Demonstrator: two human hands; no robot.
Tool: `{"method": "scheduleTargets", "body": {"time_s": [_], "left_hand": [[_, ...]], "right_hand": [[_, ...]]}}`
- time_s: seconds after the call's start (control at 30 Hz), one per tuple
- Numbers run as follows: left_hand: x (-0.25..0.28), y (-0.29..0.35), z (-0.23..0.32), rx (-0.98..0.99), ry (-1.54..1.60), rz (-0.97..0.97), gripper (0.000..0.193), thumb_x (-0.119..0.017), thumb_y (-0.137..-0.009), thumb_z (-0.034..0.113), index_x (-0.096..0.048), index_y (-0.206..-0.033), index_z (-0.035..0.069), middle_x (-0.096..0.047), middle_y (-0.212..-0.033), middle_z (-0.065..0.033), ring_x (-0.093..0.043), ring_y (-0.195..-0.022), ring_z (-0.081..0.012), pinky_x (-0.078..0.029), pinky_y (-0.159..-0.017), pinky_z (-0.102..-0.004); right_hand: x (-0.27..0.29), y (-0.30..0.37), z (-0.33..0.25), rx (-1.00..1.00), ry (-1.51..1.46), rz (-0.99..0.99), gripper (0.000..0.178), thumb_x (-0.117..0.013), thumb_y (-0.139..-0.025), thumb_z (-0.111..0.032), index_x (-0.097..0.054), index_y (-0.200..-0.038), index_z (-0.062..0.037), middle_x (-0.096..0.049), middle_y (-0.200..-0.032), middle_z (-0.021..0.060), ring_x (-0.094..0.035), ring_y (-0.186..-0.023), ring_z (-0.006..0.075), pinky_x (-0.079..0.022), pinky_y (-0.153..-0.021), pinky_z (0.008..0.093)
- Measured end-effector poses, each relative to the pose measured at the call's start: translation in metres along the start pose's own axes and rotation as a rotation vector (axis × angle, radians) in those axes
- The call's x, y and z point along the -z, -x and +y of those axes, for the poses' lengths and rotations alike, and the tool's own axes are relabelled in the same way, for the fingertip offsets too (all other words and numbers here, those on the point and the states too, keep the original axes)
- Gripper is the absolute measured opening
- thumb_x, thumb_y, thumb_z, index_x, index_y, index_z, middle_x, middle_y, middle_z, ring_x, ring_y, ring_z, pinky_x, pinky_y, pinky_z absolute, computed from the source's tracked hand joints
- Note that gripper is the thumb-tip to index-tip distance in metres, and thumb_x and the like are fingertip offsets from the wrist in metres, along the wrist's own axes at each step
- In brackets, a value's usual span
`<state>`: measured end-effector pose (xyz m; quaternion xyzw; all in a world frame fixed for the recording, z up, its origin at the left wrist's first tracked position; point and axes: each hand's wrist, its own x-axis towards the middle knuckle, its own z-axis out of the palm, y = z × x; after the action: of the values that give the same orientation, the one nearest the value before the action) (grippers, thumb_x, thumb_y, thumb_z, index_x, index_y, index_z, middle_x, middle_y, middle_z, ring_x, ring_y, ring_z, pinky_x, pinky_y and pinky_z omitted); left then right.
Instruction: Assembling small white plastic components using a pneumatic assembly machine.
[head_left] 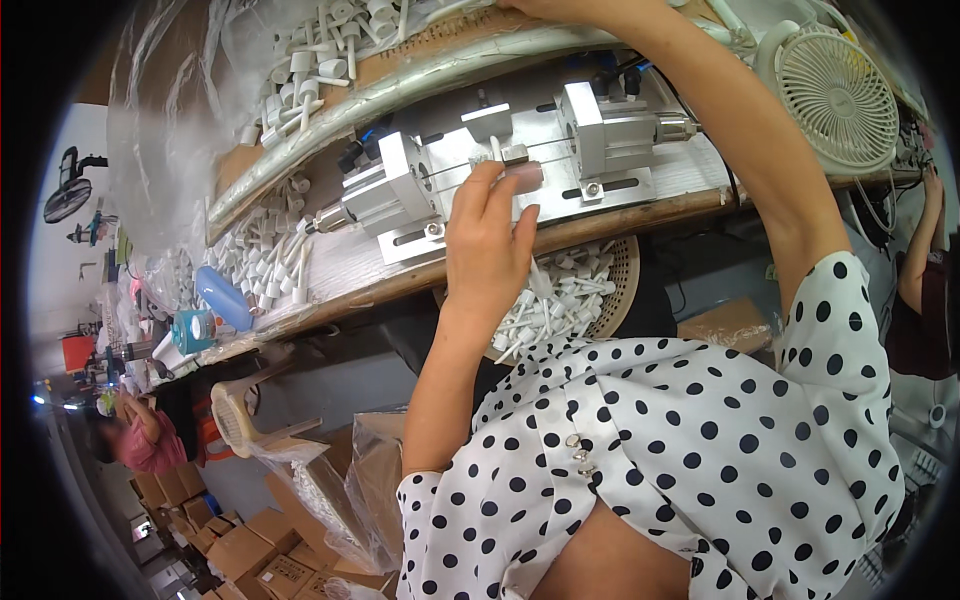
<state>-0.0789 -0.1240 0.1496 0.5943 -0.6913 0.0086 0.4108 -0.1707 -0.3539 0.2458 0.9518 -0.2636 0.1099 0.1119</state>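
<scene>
My left hand (482, 235) reaches over a silver metal fixture (545, 190) with two facing cylinder blocks. Its thumb stands apart from the other fingers, and the fingertips are at the middle of the fixture, beside a small white stemmed plastic part (495, 148). Whether they touch that part is hard to see. A small pinkish-brown block (525, 178) lies beside the fingers. My right hand (535, 6) is stretched to the far shelf, by rows of thin metal pins (450, 38); the upper edge cuts it off and its fingers are hidden.
White stemmed parts (340, 40) lie heaped on the shelf, more (260, 250) on the bench. A beige basket (628, 285) of them sits below the bench edge. A white fan (835, 95) stands right; a blue piece (224, 297) and teal container (192, 330) lie left. Others work at both sides.
</scene>
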Motion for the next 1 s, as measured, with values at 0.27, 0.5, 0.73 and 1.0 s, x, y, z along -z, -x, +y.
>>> {"method": "scheduleTargets", "body": {"time_s": [0.27, 0.5, 0.73, 1.0], "left_hand": [[0.006, -0.010, 0.005, 0.017, -0.041, -0.102, 0.030, -0.065, -0.072, 0.004, -0.054, -0.097, -0.005, -0.051, -0.105, -0.0183, -0.054, -0.091, -0.0341, -0.044, -0.078, -0.0380], [0.039, -0.053, -0.020, 0.056, 0.109, 0.013, 0.026, -0.070, -0.070, 0.019, -0.061, -0.088, 0.002, -0.060, -0.086, -0.0109, -0.057, -0.072, -0.0217, -0.045, -0.062, -0.0317], [0.066, -0.150, -0.135, 0.024, -0.542, 0.221, 0.018, -0.060, -0.074, 0.023, -0.065, -0.083, 0.008, -0.063, -0.084, -0.0147, -0.060, -0.080, -0.0287, -0.045, -0.069, -0.0405], [0.068, -0.149, -0.110, 0.147, -0.681, 0.071, 0.016, -0.060, -0.074, 0.019, -0.062, -0.084, 0.006, -0.062, -0.085, -0.0150, -0.058, -0.079, -0.0331, -0.045, -0.068, -0.0422]], "right_hand": [[0.028, 0.070, -0.050, -0.141, -0.961, 0.242, 0.016, -0.060, -0.077, -0.006, -0.058, -0.093, -0.0047, -0.058, -0.076, 0.0086, -0.058, -0.068, 0.0196, -0.046, -0.061, 0.0298], [0.001, 0.127, -0.082, 0.084, -0.729, 0.487, 0.021, -0.065, -0.075, -0.021, -0.058, -0.084, -0.0041, -0.057, -0.068, 0.0065, -0.056, -0.063, 0.0225, -0.043, -0.054, 0.0292], [-0.033, 0.107, -0.104, 0.406, -0.513, 0.484, 0.026, -0.071, -0.062, -0.025, -0.053, -0.065, -0.0057, -0.057, -0.065, 0.0054, -0.056, -0.079, 0.0207, -0.045, -0.068, 0.0309], [-0.034, 0.100, -0.110, 0.418, -0.309, 0.363, 0.030, -0.067, -0.065, -0.034, -0.053, -0.070, -0.0083, -0.052, -0.058, 0.0020, -0.056, -0.063, 0.0192, -0.044, -0.063, 0.0318]]}}
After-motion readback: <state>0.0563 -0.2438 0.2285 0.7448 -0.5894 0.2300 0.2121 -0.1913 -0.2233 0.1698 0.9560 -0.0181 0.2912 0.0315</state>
